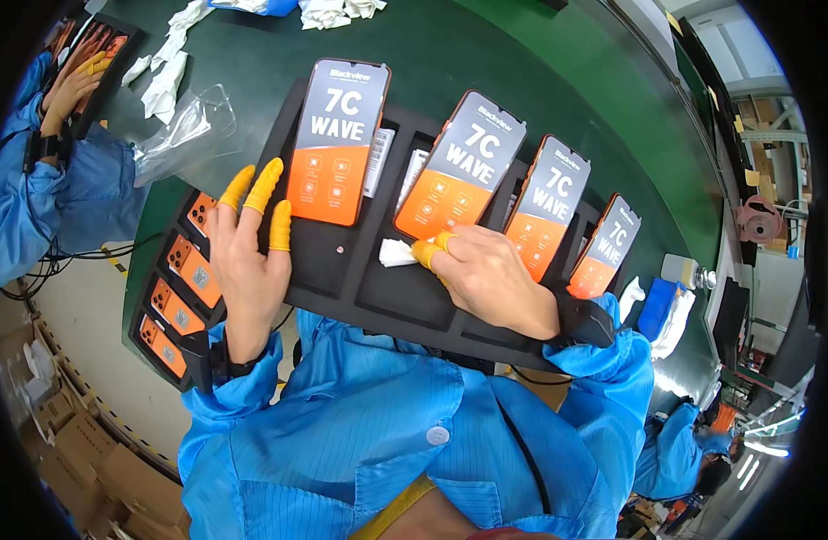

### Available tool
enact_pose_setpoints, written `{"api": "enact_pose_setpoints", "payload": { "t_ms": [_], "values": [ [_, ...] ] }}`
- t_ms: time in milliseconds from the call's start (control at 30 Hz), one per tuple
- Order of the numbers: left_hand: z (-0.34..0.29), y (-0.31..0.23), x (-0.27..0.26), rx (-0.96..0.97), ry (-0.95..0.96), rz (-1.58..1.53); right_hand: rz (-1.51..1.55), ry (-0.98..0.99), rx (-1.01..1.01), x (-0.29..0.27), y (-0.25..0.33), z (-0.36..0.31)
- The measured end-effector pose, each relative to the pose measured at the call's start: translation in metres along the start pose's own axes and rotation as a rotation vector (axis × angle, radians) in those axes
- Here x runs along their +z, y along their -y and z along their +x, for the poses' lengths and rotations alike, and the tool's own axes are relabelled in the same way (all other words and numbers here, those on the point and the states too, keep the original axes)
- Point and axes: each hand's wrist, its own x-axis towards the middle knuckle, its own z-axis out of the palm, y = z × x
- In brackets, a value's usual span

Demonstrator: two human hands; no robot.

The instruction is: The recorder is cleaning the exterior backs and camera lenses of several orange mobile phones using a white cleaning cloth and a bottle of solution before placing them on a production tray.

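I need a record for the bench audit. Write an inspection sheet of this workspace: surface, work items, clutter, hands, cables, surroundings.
Surface: green tabletop beyond a black compartmented tray.
Work items: four phones with grey-and-orange fronts, in a row along the tray; more orange phones, backs up, in a second tray at left.
Clutter: crumpled white wipes and a clear plastic bag, far left.
Hands: left hand spread beside the leftmost phone; right hand pinching a white cloth. Both wear yellow finger covers.
Cables: black cables at left, below a co-worker.
Surroundings: cardboard boxes, lower left.
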Motion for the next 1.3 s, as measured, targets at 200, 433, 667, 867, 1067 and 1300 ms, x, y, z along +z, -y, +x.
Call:
{"api": "enact_pose_setpoints", "payload": {
  "t_ms": [200, 433, 667, 867, 1067, 1300],
  "values": [
    [-0.03, -0.037, -0.002, 0.038, 0.027, -0.026, 0.173, -0.048, 0.14, -0.034, 0.001, 0.014],
    [-0.051, -0.034, 0.007, 0.244, -0.063, 0.155, -0.045, -0.392, 0.025, -0.012, -0.054, 0.126],
    [-0.059, -0.031, 0.011, 0.211, -0.075, 0.198, 0.012, -0.07, -0.128, 0.033, 0.013, 0.067],
    [-0.059, -0.029, 0.008, 0.205, -0.098, 0.235, -0.087, -0.417, 0.036, 0.006, -0.06, 0.134],
    [-0.054, -0.03, 0.013, 0.191, -0.133, 0.22, -0.023, -0.125, -0.04, 0.031, -0.001, 0.064],
    [-0.06, -0.029, 0.012, 0.171, -0.144, 0.217, -0.037, -0.428, 0.043, 0.002, -0.062, 0.127]
  ]
}}
